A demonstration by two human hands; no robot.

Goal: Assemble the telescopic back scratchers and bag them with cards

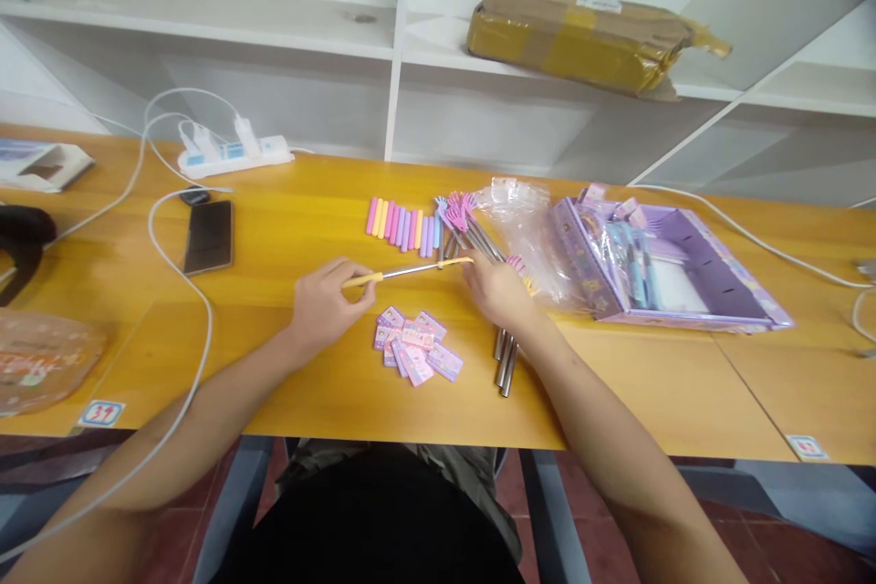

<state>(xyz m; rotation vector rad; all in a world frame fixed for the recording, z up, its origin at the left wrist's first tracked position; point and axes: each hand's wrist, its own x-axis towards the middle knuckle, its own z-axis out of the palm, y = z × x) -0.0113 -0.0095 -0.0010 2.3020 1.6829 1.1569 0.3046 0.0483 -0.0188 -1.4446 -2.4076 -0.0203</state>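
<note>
1. Holding a thin stick (411, 271) by its yellow handle, the left hand (329, 301) curls its fingers around it.
2. The right hand (498, 294) pinches the other yellow end, so the stick stretches between both hands, over the table (301, 224).
3. Metal sticks (484, 242) with hand-shaped tips lie beside and under the right hand.
4. Short colored tubes (402, 227) make a row past the stick.
5. Small cards (418, 337) sit in a messy pile, nearer the person.
6. Rightward are a clear bag (540, 242) and an open purple box (735, 269).
</note>
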